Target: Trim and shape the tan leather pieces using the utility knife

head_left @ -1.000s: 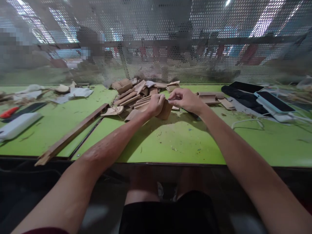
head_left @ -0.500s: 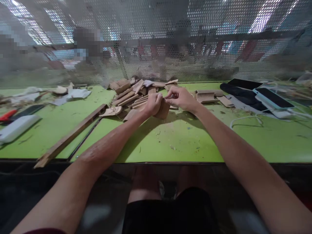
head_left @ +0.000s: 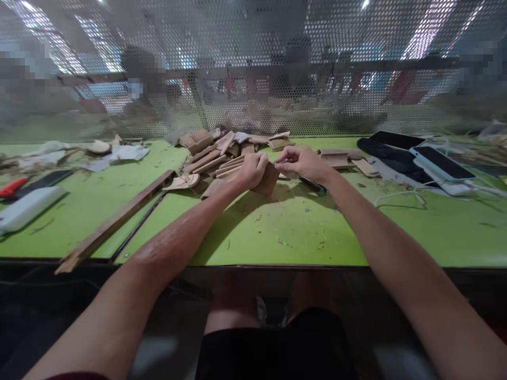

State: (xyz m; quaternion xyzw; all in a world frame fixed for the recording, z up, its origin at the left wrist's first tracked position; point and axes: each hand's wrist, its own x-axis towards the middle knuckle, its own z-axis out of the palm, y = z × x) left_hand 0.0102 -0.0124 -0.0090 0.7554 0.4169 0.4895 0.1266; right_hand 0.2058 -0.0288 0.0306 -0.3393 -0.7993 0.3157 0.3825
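My left hand (head_left: 252, 170) is closed around a tan leather piece (head_left: 268, 181), held upright on the green table (head_left: 293, 227). My right hand (head_left: 301, 162) is next to it with fingers pinched at the piece's top edge; what the fingertips hold is too small to make out. A dark slim tool (head_left: 312, 185) lies on the table under my right wrist. Just behind my hands is a pile of similar tan leather pieces (head_left: 222, 150).
A long wooden strip (head_left: 114, 220) lies diagonally at left. A white box (head_left: 27, 207) and a red-handled tool (head_left: 13, 186) sit far left. Phones (head_left: 441, 163), a dark case (head_left: 396, 150) and a white cable (head_left: 400, 198) lie right. A perforated metal screen (head_left: 253, 63) backs the table.
My right hand has shifted slightly down and right along the piece's top edge. The left hand keeps its grip in about the same place.
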